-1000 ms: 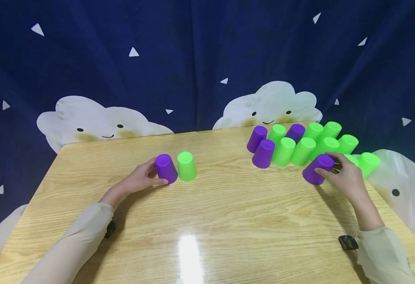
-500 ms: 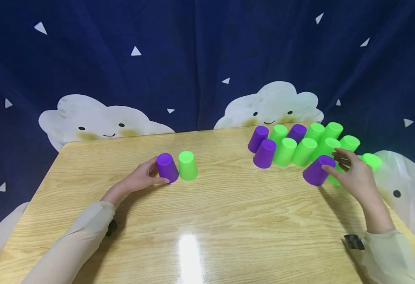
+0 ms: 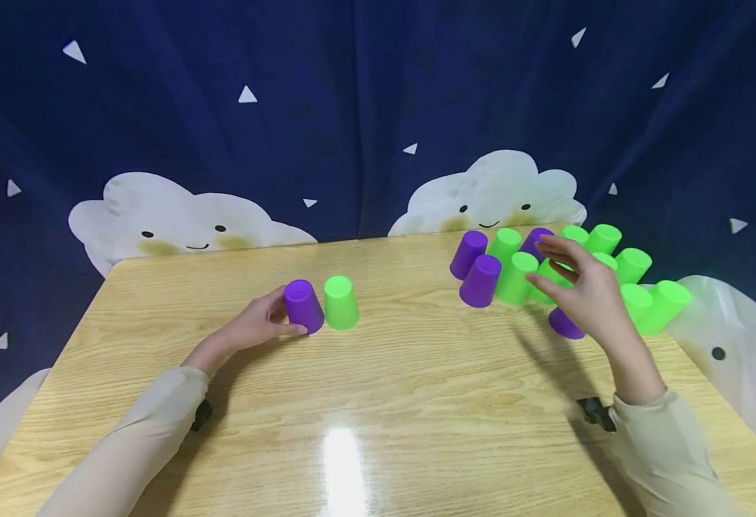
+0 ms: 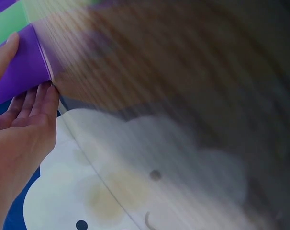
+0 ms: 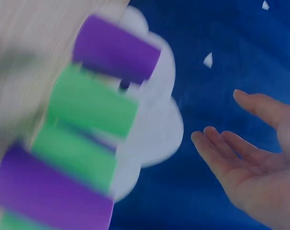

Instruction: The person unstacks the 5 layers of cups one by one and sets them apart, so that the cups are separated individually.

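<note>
At the left of the table, my left hand (image 3: pixel 258 323) holds an upside-down purple cup (image 3: pixel 304 309), thumb on one side and fingers on the other. The left wrist view shows the same grip on the purple cup (image 4: pixel 23 67). Close to its right stands a green cup (image 3: pixel 342 303), also upside down. My right hand (image 3: pixel 587 291) hovers over the right-hand group of cups, thumb and fingers spread, holding nothing. Partly hidden beneath it is a purple cup (image 3: pixel 566 326). The right wrist view has the empty hand (image 5: pixel 260 177) apart from blurred purple (image 5: pixel 116 50) and green cups (image 5: pixel 92 100).
Several upside-down cups crowd the table's right rear, among them a front purple cup (image 3: pixel 480 281), a green cup (image 3: pixel 516 280) and another green cup (image 3: pixel 665 307) near the right edge. A dark blue curtain (image 3: pixel 352 108) with clouds hangs behind the wooden table (image 3: pixel 429 402).
My right hand has let go of the front purple cup, drawn back to the right, then moved left and up above the cups. The left hand stays on its cup.
</note>
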